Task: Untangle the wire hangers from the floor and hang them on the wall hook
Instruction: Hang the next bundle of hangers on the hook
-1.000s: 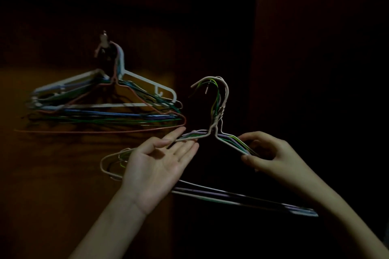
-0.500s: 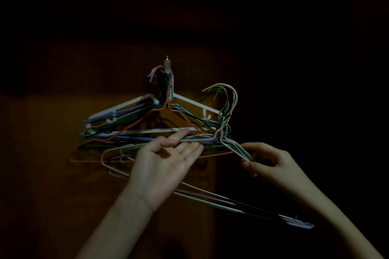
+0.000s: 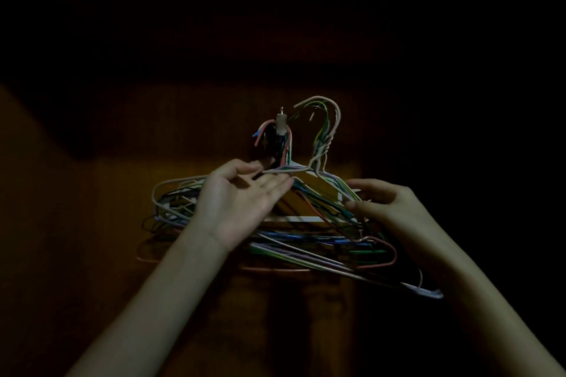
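Plainly light, springy and snag-prone, the hangers (image 3: 318, 162) lie across the flat left grip (image 3: 242, 202), right grip (image 3: 379, 205) pinching their shoulder.

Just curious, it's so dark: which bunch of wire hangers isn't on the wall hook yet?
The pale wire hanger bunch held between left hand and right hand; its hook tops curve free beside the wall hook.

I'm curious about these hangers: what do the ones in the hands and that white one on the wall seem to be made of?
Held bundle: thin wire, apparently with coloured coating; necks are twisted. White hanger: likely plastic; flat, broad bar. Dim light leaves finish unclear.
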A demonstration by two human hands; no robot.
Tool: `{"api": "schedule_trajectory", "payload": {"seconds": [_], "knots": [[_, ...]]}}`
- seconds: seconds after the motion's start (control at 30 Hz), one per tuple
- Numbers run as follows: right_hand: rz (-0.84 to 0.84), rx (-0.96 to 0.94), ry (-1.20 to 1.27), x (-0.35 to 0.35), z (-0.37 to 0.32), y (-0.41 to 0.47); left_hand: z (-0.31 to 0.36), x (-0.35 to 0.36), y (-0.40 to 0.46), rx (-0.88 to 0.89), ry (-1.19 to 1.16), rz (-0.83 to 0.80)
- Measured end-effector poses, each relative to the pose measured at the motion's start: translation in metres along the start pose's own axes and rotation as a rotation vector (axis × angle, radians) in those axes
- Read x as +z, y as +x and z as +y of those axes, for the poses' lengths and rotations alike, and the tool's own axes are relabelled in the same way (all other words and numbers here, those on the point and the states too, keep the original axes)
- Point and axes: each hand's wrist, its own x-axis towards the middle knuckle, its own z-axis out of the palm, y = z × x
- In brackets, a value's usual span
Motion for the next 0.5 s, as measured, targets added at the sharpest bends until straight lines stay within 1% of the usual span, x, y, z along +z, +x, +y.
{"api": "schedule_trajectory", "payload": {"seconds": [0.07,0.1,0.13,0.23,0.37,0.43,0.5], "knots": [[-0.009,-0.013,-0.029,0.004,-0.001,0.013,0.006,0.001,0.005,0.038,0.007,0.040],[-0.023,-0.015,-0.040,0.004,-0.001,0.018,0.009,-0.001,0.009,0.045,0.014,0.000],[-0.036,-0.023,-0.036,0.006,-0.001,0.022,0.010,0.001,0.009,0.047,0.072,0.011],[-0.055,-0.052,-0.051,0.008,-0.003,0.035,0.018,-0.002,0.012,0.040,0.041,-0.041],[-0.092,-0.096,-0.102,0.014,-0.008,0.049,0.025,-0.004,0.011,0.062,0.015,-0.023],[-0.129,-0.111,-0.155,0.016,-0.008,0.052,0.026,-0.013,0.008,0.056,-0.011,0.002],[-0.147,-0.118,-0.220,0.018,-0.007,0.052,0.026,-0.019,0.005,0.054,-0.013,-0.010]]}}
